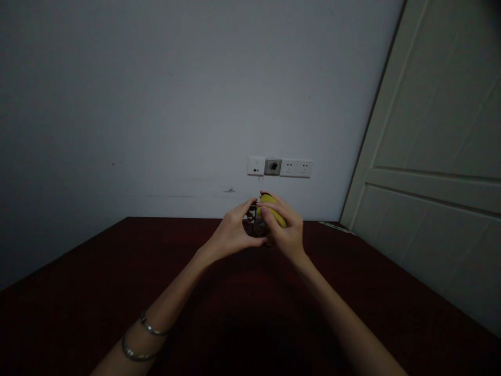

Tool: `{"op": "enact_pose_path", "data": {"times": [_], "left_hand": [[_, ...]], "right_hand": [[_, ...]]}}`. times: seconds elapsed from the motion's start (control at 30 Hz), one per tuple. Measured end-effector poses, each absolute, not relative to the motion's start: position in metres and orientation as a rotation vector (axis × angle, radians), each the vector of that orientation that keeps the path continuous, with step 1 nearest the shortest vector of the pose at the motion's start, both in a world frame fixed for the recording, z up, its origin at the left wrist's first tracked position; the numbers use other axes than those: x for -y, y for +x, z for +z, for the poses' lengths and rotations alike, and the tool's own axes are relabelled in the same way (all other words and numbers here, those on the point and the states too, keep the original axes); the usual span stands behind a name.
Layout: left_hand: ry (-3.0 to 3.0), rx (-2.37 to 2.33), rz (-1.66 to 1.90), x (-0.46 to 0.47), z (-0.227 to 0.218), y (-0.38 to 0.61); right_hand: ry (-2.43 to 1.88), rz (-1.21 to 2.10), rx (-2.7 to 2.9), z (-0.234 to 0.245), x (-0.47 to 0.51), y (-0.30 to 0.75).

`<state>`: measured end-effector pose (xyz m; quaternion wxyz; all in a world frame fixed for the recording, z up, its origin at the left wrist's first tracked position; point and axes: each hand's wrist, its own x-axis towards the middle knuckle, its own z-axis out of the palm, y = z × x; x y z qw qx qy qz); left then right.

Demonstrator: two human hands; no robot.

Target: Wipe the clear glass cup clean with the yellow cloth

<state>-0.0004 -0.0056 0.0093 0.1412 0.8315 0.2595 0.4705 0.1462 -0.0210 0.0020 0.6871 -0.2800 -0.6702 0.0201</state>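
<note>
While the left hand [230, 230] grips one dark-patterned object [249, 226] — the right hand [290, 225] clasps one yellow object [268, 199]

a scuffed wall [176, 115] bears socket plates [296, 168] (one grey) beside a panelled door [442, 104].
</note>
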Motion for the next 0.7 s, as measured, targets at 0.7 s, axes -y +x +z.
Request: {"op": "enact_pose_path", "data": {"times": [0.7], "left_hand": [[2.158,-0.731,1.259,0.0088,0.0125,0.0037]], "right_hand": [[-0.492,-0.156,1.671,-0.003,0.024,0.1488]]}}
